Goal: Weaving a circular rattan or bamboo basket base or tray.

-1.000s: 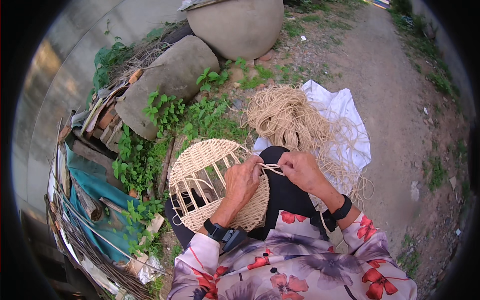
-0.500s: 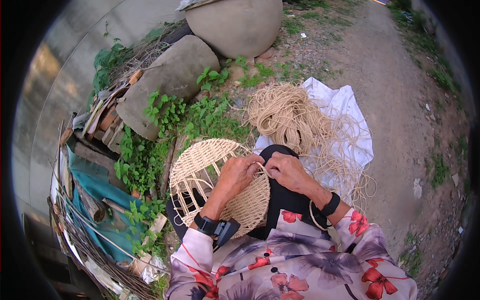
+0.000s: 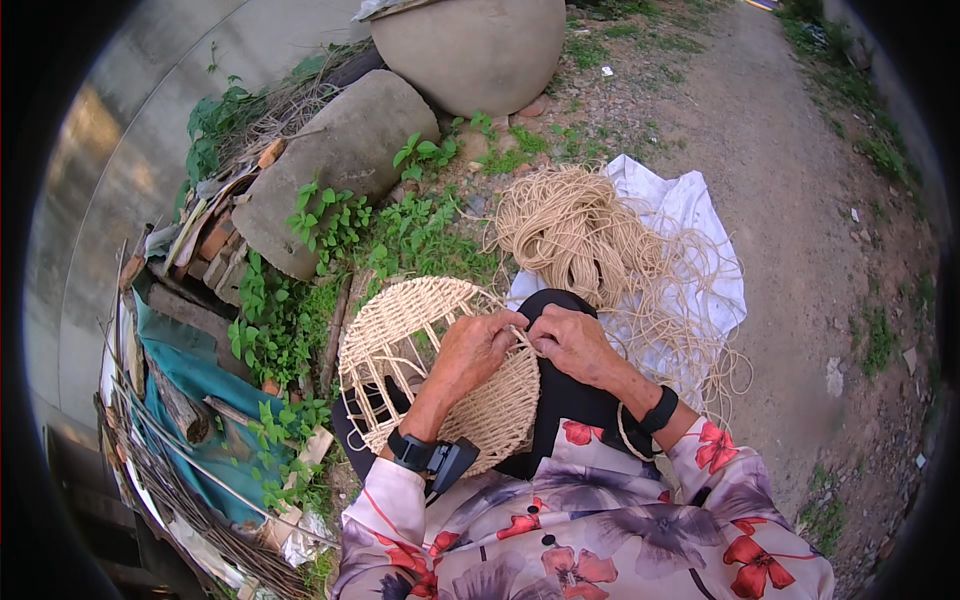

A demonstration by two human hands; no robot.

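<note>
A round, flat piece woven from pale straw-coloured cord (image 3: 495,415) rests on my lap, its left middle part still open between bare strands. My left hand (image 3: 480,348) lies over it, fingers pinched on its right rim. Close beside, my right hand (image 3: 575,342) is closed with fingertips at the same rim, on a cord that is mostly hidden by the fingers. The two hands' fingertips nearly meet. A loop of cord (image 3: 628,432) shows next to my right wrist.
Ahead to the right, a big tangled heap of cord (image 3: 570,225) lies on a white sheet (image 3: 715,270). Leafy weeds, a concrete cylinder (image 3: 345,150) and a large round jar (image 3: 475,55) stand beyond. Sticks and a teal cloth (image 3: 215,400) are piled at left; a dirt path runs right.
Very little differs. My right hand has shifted slightly at the rim; the left hand and the woven piece stay in place.
</note>
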